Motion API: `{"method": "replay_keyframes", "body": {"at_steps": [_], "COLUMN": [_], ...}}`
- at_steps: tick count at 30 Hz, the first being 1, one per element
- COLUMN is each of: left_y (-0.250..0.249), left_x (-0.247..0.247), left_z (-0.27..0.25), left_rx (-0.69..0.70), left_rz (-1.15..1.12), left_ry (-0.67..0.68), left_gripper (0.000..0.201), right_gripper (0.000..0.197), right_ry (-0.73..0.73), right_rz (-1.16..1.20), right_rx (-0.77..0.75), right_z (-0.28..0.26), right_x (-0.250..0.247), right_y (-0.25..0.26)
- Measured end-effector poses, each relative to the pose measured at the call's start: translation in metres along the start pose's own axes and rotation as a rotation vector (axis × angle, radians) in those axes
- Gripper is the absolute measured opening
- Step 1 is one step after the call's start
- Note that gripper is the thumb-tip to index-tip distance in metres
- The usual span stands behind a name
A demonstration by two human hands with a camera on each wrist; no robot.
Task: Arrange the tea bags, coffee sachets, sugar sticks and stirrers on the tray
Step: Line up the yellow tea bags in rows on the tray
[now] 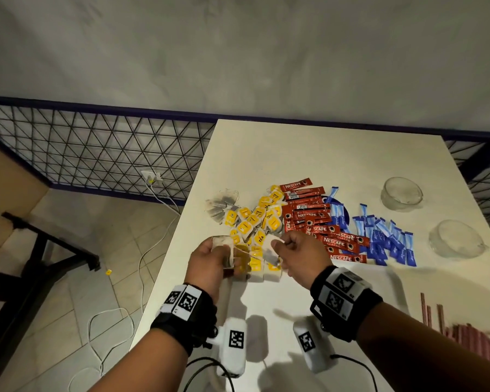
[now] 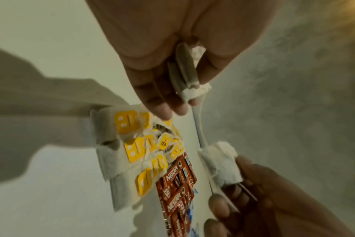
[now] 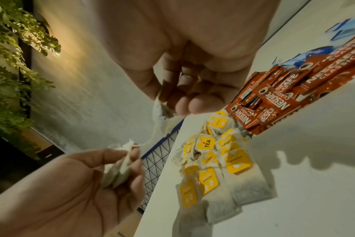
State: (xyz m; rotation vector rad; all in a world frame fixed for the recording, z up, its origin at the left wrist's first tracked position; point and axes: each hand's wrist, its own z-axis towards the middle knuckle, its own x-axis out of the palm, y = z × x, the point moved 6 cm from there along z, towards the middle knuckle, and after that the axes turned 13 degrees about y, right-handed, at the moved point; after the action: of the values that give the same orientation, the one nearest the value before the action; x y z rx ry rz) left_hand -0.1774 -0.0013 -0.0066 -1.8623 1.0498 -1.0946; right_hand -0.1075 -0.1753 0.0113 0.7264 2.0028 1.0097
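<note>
Setting: white table [image 1: 309, 154] against a grey wall, with a black wire-mesh fence [image 1: 96, 148] behind its far edge.
Landmark: the heap of tea bags [image 1: 255, 222] with yellow tags, lying mid-table; every place below is told from it.
Left hand: the left hand [image 1: 210, 261], at the near-left edge of the heap, pinches a small bundle of tea bags [image 2: 184, 75] between thumb and fingers.
Right hand: the right hand [image 1: 300, 250], at the near-right edge of the heap, pinches one tea bag [image 2: 221, 162] by its paper.
String: a thread [image 2: 199, 121] runs taut between the two held lots, so they look tangled together.
Risk one: a hard pull could, I judge, tear the thin paper or snap a tag off.
Risk two: loose threads in the heap may drag neighbours off the table's left edge, which is close.
Coffee sachets: red coffee sachets [image 1: 317, 222] lie touching the heap's right side.
Sugar sticks: blue sugar sticks [image 1: 379, 236] lie beyond the sachets.
Stirrers: reddish stirrers [image 1: 464, 332], blurred, lie well to the near right.
Containers: two glass bowls [image 1: 402, 193], far right of the heap, appear to hold nothing.
Tray: none can be made out.
</note>
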Motion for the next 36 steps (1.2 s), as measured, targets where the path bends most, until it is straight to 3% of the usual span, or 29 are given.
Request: {"method": "replay_keyframes", "body": {"at_steps": [4, 7, 13, 18, 23, 29, 36], "left_y": [0.001, 0.005, -0.002, 0.0, -0.007, -0.004, 0.005], "left_x": [0.017, 0.028, 0.018, 0.017, -0.003, 0.017, 0.016], "left_z": [0.003, 0.003, 0.008, 0.01, 0.005, 0.014, 0.021], "left_rx": [0.022, 0.017, 0.041, 0.028, 0.13, 0.161, 0.112], "left_rz": [0.382, 0.432, 0.425, 0.443, 0.401, 0.644, 0.751], "left_ry": [0.193, 0.288, 0.273, 0.315, 0.159, 0.252, 0.262], "left_gripper": [0.012, 0.016, 0.026, 0.023, 0.024, 0.032, 0.013], "right_gripper": [0.026, 0.02, 0.009, 0.018, 0.006, 0.011, 0.011], "right_ry": [0.046, 0.112, 0.153, 0.213, 0.212, 0.275, 0.245], "right_rz": [0.011, 0.05, -0.061, -0.222, -0.385, -0.383, -0.448], "right_rx": [-0.047, -0.081, -0.176, -0.263, -0.223, -0.261, -0.247], "right_z": [-0.001, -0.003, -0.006, -0.007, -0.004, -0.002, 0.008], "right_x": [0.009, 0.015, 0.007, 0.002, -0.011, -0.003, -0.002], "right_y": [0.011, 0.021, 0.028, 0.044, 0.045, 0.049, 0.042]}}
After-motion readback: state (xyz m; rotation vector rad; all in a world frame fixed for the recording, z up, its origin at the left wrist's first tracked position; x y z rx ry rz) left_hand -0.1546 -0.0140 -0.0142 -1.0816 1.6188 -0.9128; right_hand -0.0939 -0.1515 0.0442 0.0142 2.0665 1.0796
